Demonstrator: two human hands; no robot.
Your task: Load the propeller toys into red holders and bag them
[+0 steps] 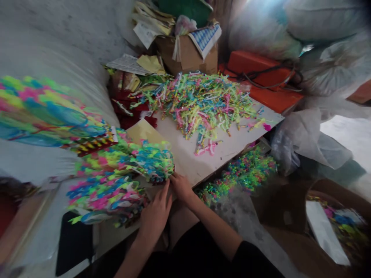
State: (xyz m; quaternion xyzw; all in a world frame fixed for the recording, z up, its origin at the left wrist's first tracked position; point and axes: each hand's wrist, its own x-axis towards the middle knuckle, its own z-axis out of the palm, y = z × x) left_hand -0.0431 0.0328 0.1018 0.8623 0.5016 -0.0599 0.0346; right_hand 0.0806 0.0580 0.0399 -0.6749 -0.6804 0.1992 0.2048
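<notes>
A bundle of small blue, green and yellow plastic toys [153,160] lies at the near edge of the table, a dark red strip at its end. My right hand [182,188] has its fingers closed at that end, apparently gripping it; the fingertips are partly hidden. Beside it, my left hand [156,210] reaches up with fingers stretched and fingertips at the same end. Left of my hands are more bunched toys [107,193] in pink, blue, white and green. A larger bunch with a red card strip [95,144] rises at the far left.
A large heap of loose colourful toys [208,100] covers the back of the white table [185,154]. A yellow card [145,131] lies nearby. Behind stand a cardboard box [197,54] and an orange machine [261,69] with a black cable. More toys [240,173] lie below the right edge.
</notes>
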